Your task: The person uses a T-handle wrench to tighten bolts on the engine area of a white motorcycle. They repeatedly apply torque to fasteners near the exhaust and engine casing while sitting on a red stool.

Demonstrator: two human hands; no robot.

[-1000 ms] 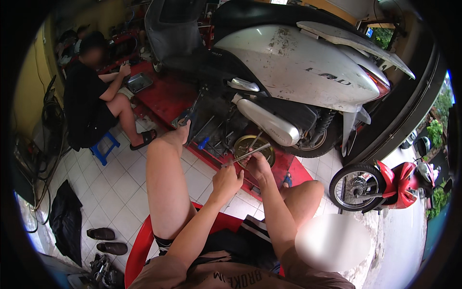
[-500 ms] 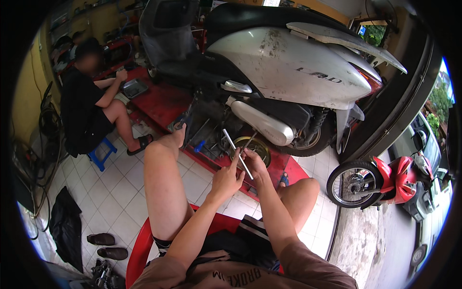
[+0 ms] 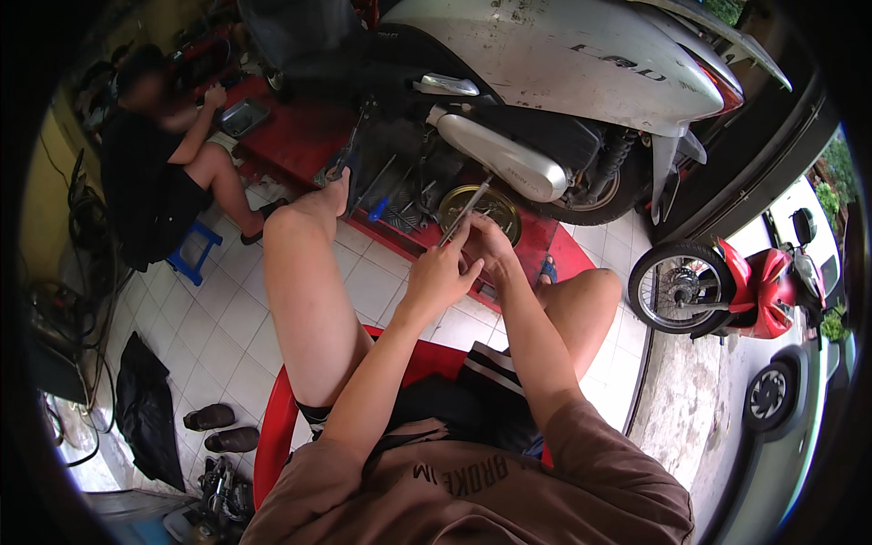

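Observation:
Near the middle, my left hand (image 3: 445, 277) and my right hand (image 3: 488, 243) are together on a slim metal rod (image 3: 471, 204), angled up to the right. My left index finger lies along it with the thumb apart; my right fingers are curled at it, partly hidden. Behind them a brass-coloured round bowl (image 3: 504, 226) sits on the red platform (image 3: 556, 261), under the silver scooter (image 3: 564, 59). A blue-handled screwdriver (image 3: 379, 208) and other tools lie left of the bowl.
A co-worker (image 3: 150, 173) sits at left on a blue stool (image 3: 191, 263), near a metal tray (image 3: 243, 118). Dark shoes (image 3: 227, 436) and hoses (image 3: 73, 291) are lower left. A red motorbike (image 3: 763, 304) and a car (image 3: 781, 463) stand right. I sit on a red chair (image 3: 272, 436).
The rod, tilted up-left half a second ago, now tilts up-right, with my hands still together on it. The scene has shifted upward in the view.

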